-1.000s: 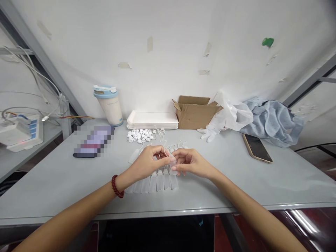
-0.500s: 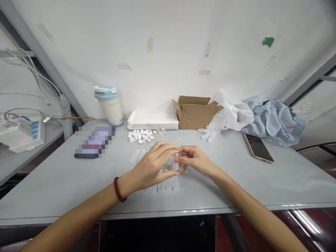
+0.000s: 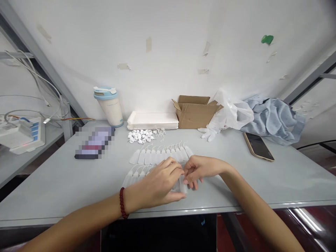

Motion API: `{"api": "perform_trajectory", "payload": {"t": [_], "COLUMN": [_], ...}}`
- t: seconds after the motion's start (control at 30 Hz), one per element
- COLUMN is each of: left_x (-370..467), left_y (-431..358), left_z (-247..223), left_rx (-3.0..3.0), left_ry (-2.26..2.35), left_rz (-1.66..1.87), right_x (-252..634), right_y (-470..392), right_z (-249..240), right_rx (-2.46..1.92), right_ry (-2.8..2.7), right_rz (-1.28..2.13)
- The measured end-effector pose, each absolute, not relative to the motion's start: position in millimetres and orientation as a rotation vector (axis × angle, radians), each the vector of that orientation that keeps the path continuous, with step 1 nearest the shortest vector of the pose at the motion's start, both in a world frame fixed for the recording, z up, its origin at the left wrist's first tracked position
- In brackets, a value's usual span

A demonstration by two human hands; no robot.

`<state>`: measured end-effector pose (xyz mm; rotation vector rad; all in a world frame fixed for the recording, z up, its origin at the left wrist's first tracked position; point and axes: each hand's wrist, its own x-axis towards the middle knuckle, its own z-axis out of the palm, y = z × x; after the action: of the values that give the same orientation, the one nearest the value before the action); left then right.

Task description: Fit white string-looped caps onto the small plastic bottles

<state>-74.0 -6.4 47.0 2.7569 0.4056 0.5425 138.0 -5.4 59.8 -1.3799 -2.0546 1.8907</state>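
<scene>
Two rows of bottles lie on the counter, one beyond the fingers, one partly beneath the left hand. Its fingers are apart; the right hand's touch the end bottle, whether clamped I cannot tell. White caps lie farther beyond, before the trays.

No wording can be read clearly.
Beyond the left hand and farther left, the cup carries a short line of small blue print below its lid, and a tiny blue mark near its base; both are too small and blurred to make out. Nearer the grip than the cup, no lettering is legible.
</scene>
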Motion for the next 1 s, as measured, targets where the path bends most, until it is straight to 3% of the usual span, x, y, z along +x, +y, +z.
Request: {"api": "perform_trajectory", "payload": {"t": [0.83,1.0], "left_x": [-66,-69], "left_y": [-9,-12], "left_z": [23,38], "left_rx": [2.901,2.809], "left_ry": [0.649,0.563], "left_rz": [0.466,0.682], "right_x": [141,142], "right_y": [-2,-1], "right_z": [57,55], "right_rx": [-1.48,-1.45], "right_ry": [-2.097,-2.125], "right_rz": [1.81,1.791]}}
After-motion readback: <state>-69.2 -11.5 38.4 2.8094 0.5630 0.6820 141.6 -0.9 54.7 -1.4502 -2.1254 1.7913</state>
